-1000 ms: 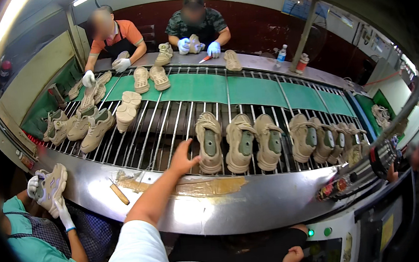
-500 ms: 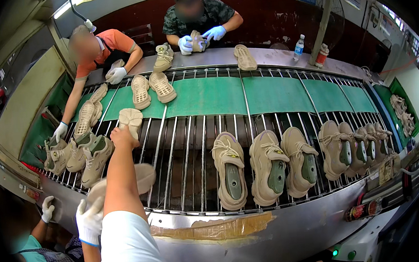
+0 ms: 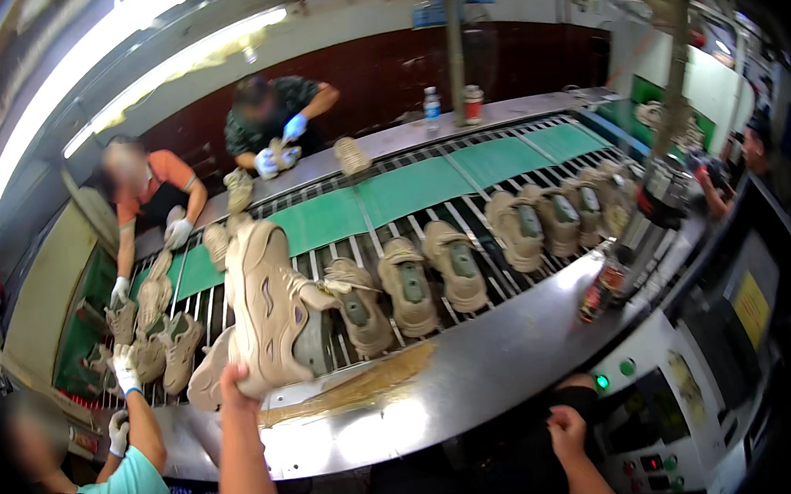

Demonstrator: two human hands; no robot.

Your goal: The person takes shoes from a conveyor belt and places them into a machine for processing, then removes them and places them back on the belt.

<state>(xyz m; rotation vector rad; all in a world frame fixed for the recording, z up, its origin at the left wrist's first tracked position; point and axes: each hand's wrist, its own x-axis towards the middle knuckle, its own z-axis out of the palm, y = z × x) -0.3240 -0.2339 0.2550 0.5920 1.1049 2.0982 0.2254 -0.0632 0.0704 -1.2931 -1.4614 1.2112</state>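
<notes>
Up close, my left hand [image 3: 233, 386] grips a beige sneaker [image 3: 263, 304] by its edge, holding it tilted over the roller conveyor's near side. A green shoe last [image 3: 311, 343] shows in the sneaker's opening. Against its left side is another beige shoe piece [image 3: 208, 373], perhaps a sole; whether my hand holds that as well I cannot tell. My right hand [image 3: 568, 430] is at the lower right beside a control panel [image 3: 645, 413], fingers curled in, with nothing visible in them. Several laced beige sneakers [image 3: 406, 283] on green lasts stand along the conveyor [image 3: 476, 320].
Green mats [image 3: 410, 195] line the conveyor's far part. Two people [image 3: 144, 178] work across it, one holding a shoe. At the near left a person's white-gloved hand [image 3: 126, 368] is by more sneakers [image 3: 179, 352]. A bottle [image 3: 431, 103] and a red-and-white can [image 3: 473, 103] stand on the far ledge.
My left hand has drawn back toward me from over the conveyor and the sneaker is now close up. My right hand has come further into view. The whole view has swung to the right.
</notes>
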